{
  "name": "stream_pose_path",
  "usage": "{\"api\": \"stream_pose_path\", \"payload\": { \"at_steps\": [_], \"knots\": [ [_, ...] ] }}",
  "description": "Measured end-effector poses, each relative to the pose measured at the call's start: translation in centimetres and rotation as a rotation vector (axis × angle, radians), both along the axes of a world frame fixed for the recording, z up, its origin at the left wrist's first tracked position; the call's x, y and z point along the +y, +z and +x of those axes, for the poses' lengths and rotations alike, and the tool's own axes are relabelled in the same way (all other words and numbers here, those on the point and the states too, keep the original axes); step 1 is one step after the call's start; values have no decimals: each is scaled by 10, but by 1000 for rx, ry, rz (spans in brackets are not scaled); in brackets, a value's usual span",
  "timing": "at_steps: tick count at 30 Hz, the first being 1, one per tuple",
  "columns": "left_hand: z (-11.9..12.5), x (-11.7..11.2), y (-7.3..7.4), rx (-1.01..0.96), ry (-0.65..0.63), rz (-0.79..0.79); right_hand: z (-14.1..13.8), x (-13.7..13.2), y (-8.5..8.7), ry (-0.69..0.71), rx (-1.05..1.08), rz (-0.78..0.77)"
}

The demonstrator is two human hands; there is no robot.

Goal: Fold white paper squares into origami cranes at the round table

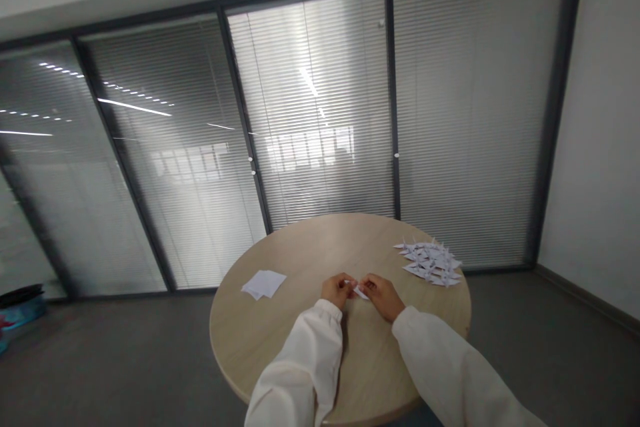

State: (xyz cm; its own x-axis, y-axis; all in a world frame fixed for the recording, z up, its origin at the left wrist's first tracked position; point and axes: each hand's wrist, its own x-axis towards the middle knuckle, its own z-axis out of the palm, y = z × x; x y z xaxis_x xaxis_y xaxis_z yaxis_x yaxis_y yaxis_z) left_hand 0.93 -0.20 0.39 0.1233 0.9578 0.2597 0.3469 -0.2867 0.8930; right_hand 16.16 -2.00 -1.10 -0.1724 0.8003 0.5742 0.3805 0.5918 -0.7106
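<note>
Over the middle of a round wooden table (pixel 310 247), my two hands meet around a small piece of folded white paper (pixel 361 293). My left hand (pixel 339 289) pinches its left side with curled fingers. From the other side, my right hand (pixel 381 295) grips the paper between thumb and fingertips. The fingers hide much of the paper, so its exact folded shape cannot be made out. Both arms wear cream-coloured sleeves.
Flat white paper sheets (pixel 265 283) lie overlapping on the table's left. At its right edge sits a cluster of several pointed folded paper pieces (pixel 433 263). Behind stands a glass partition with blinds (pixel 320 107). A blue container (pixel 23 307) is on the floor at far left.
</note>
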Motion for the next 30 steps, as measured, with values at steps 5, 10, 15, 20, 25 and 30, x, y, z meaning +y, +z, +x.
{"api": "stream_pose_path", "payload": {
  "at_steps": [5, 10, 15, 20, 25, 30],
  "knots": [
    [0, -1, 1, 18, 16, 24, 0, 0, 1, -8, -19, 0],
    [-1, -1, 2, -26, 12, 10, 2, 3, -3, 28, -20, 31],
    [-4, 0, 2, -94, 13, -10, 4, 5, -4, 58, -36, 64],
    [-4, 4, 0, -151, 0, -54, 3, 1, 1, -37, 16, 143],
    [1, 4, -1, -237, -79, -150, 1, -2, 3, -60, -17, 206],
    [4, 0, 0, -328, -164, -188, 3, 0, 3, -96, -44, 193]
  ]
}}
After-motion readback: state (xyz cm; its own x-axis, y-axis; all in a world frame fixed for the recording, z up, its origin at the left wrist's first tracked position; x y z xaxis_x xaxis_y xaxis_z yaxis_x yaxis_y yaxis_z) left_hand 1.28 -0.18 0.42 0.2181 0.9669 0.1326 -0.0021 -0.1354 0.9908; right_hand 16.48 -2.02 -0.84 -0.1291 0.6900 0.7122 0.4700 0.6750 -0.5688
